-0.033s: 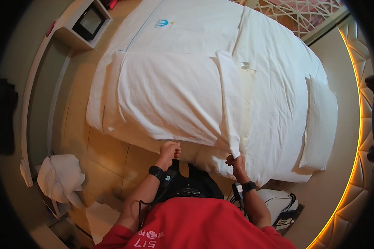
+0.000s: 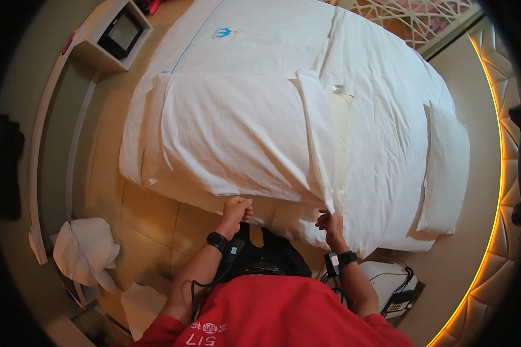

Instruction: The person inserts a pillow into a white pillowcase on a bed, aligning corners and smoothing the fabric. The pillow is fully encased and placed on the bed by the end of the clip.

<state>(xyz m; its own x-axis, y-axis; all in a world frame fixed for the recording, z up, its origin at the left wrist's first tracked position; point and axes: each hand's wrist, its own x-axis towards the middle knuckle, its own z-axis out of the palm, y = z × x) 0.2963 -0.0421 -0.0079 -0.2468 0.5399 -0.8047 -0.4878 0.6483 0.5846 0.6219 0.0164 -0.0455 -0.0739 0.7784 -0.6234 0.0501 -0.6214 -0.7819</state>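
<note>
A white duvet cover (image 2: 237,127) lies in a broad, creased layer across the bed's near side. Its right edge is a narrow turned-over strip (image 2: 312,124) that runs down to a pointed corner. At that corner is my right hand (image 2: 332,228), palm inward, its fingers a little apart and the cloth tip by the fingertips. My left hand (image 2: 233,216) is closed in a fist just below the cover's near edge; anything within the fingers is hidden. Right of the strip, a cream layer (image 2: 341,124) shows between the white cloths.
A white pillow (image 2: 446,170) lies at the bed's right end, near a padded, lit headboard (image 2: 506,156). Crumpled white linen (image 2: 87,248) sits at lower left. A white cabinet (image 2: 382,283) with a telephone (image 2: 400,303) stands near my right forearm. Upper left is an open shelf box (image 2: 118,34).
The cover's corner has drawn slightly up and away from my right hand, whose fingers have loosened. My left fist has hardly moved. The view has shifted a little.
</note>
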